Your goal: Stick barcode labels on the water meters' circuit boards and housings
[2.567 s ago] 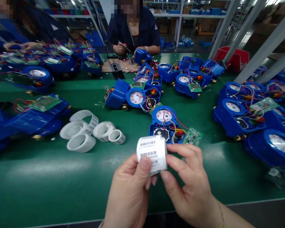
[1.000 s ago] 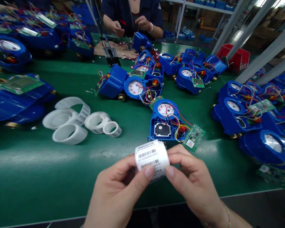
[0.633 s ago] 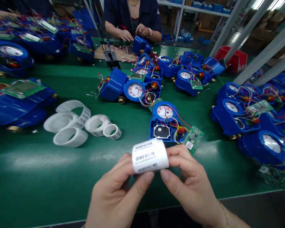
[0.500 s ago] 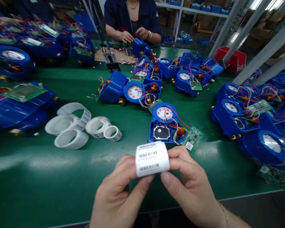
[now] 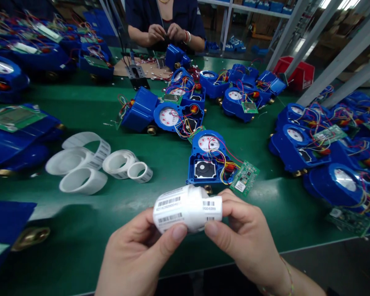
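Observation:
A roll of white barcode labels [image 5: 175, 207] is held between both hands above the green table. My left hand [image 5: 135, 246] grips its wider outer turns, thumb on the front. My right hand [image 5: 248, 238] pinches the narrower inner turns, which stick out to the right of the outer ones. Just beyond the roll lies an open blue water meter [image 5: 208, 144] with a round dial. Thin coloured wires join it to a green circuit board [image 5: 246, 177] on its right.
Several more label rolls [image 5: 88, 181] lie to the left. Wired blue meters [image 5: 169, 117] cover the middle, both sides and back of the table [image 5: 160, 160]. A co-worker's hands [image 5: 166, 33] are busy across the table. At the far right stands a red bin [image 5: 296, 72] behind metal posts.
The roll has slid out into two widths, its inner turns shifted right of the outer ones. My left hand has moved left. A blue meter with a brass fitting has appeared at lower left.

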The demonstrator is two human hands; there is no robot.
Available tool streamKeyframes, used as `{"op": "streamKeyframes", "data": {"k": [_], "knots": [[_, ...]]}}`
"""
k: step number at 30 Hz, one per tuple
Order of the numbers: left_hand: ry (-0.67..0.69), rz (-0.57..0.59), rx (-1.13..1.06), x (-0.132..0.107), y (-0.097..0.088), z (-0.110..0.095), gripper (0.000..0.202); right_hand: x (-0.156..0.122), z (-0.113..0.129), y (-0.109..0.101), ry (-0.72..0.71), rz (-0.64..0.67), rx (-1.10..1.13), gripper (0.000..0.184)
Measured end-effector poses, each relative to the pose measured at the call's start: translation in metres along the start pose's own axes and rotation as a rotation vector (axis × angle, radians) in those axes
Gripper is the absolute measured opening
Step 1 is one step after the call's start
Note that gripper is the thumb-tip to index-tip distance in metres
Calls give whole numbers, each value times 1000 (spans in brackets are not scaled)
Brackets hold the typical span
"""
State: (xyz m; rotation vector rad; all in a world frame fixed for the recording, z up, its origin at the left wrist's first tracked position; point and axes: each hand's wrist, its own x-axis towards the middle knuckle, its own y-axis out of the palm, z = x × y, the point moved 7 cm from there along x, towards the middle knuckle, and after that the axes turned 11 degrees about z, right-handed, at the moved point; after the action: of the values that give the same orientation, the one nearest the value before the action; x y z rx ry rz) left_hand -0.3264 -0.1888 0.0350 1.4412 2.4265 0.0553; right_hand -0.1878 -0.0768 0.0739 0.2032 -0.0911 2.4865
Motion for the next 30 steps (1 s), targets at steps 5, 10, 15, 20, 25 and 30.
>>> {"op": "streamKeyframes", "data": {"k": [5,10,15,20,25,30], "knots": [[-12,-50,-21,0,-3,-4,24,-1,-6,-2,53,-8,55,8],[-18,-43,-21,0,-2,-3,24,-2,-13,-1,110,0,125,7],[-43,-56,-69,2,1,-2,27,-3,-18,1,136,19,200,17],[-107,-22,-149,4,9,-2,31,-14,-20,-10,78,-238,27,21],[-46,-21,-105,5,6,-4,27,-12,0,-2,-63,-115,-161,18],[-18,-13,10,1,3,-3,21,-4,12,4,-34,67,-248,12]]}}
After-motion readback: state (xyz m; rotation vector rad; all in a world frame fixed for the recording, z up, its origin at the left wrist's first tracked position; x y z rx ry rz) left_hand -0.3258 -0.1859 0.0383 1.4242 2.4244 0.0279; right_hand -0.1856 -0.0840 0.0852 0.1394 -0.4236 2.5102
